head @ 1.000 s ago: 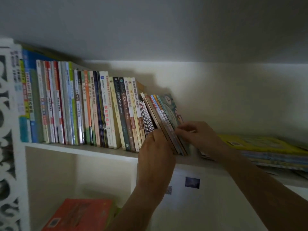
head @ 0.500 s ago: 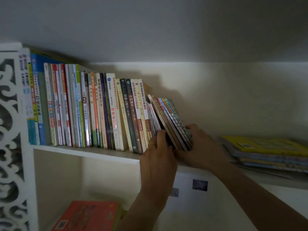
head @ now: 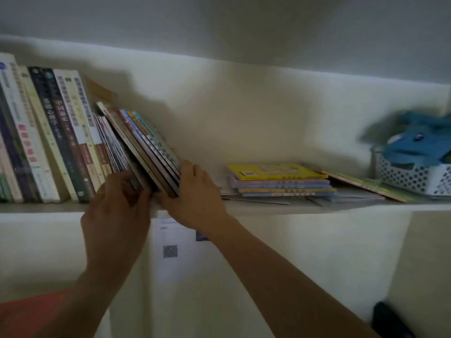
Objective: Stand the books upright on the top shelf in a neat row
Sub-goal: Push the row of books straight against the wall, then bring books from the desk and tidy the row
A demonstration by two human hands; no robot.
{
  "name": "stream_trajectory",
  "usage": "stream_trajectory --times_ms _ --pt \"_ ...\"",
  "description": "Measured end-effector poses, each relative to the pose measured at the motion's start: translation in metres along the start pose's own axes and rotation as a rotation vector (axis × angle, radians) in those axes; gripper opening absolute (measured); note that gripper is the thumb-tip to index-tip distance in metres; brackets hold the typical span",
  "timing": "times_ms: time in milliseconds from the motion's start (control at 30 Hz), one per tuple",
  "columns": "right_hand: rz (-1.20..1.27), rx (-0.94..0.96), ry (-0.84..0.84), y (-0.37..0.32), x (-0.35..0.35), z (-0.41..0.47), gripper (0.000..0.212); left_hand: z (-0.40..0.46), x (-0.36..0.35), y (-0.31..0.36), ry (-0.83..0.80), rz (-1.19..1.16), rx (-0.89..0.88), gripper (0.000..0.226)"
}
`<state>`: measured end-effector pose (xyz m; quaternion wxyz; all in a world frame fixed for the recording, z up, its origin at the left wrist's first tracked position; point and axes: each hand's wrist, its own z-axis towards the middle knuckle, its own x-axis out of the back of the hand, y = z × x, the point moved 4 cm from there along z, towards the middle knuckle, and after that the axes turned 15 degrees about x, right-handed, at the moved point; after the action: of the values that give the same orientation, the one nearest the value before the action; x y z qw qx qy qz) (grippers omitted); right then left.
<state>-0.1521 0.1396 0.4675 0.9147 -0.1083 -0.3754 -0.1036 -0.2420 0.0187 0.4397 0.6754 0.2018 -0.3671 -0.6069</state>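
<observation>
Pressing a leaning bundle of thin books (head: 146,152) toward the standing row (head: 48,135) is the step in hand, and both hands are on it. The right hand (head: 195,198) lies against the outer cover at the bundle's foot, fingers fairly straight and pushing rather than wrapped round anything. The left hand (head: 119,211) curls over the front edges of the thin booklets between the bundle and the row, gripping them near the front edge of the top shelf (head: 317,207).

The bundle tilts with its top toward the row and its foot splayed out to the right, so the work is at the bottom. My judgement is that the right hand should slide the feet of the books leftward along the shelf while the left keeps the spines flush with the front edge, so none slips behind its neighbour. Pushing high up would only bend the soft covers.

Further right, well apart from the row, a flat stack of picture books (head: 280,179) lies on the shelf with more loose sheets under it; these are not yet stood up, so much of the task remains. Near the right end a white perforated basket (head: 415,176) holds a blue soft toy (head: 419,140).
</observation>
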Motion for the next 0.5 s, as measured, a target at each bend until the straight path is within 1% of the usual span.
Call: stream_trajectory --times_ms 100,200,267,333,400,500 --pt "0.012 0.065 0.111 -0.007 0.021 -0.033 0.069 -0.018 -0.004 -0.005 -0.015 -0.012 -0.079 0.024" --pt "-0.094 0.087 0.188 0.002 0.049 -0.080 0.056 -0.044 -0.002 -0.001 0.002 0.002 -0.175 0.036" --pt "-0.200 0.106 0.192 0.018 0.061 -0.108 0.057 -0.067 -0.001 -0.006 -0.030 0.054 -0.267 0.047" --pt "-0.257 0.126 0.165 0.032 0.062 -0.133 0.062 -0.092 -0.003 -0.027 -0.121 0.126 -0.334 0.060" --pt "-0.268 0.125 0.149 0.040 0.059 -0.157 0.062 -0.115 -0.004 -0.058 -0.184 0.177 -0.320 0.063" --pt "-0.261 0.171 0.130 0.024 0.041 -0.185 0.059 -0.139 0.007 -0.116 -0.277 0.288 -0.237 0.060"
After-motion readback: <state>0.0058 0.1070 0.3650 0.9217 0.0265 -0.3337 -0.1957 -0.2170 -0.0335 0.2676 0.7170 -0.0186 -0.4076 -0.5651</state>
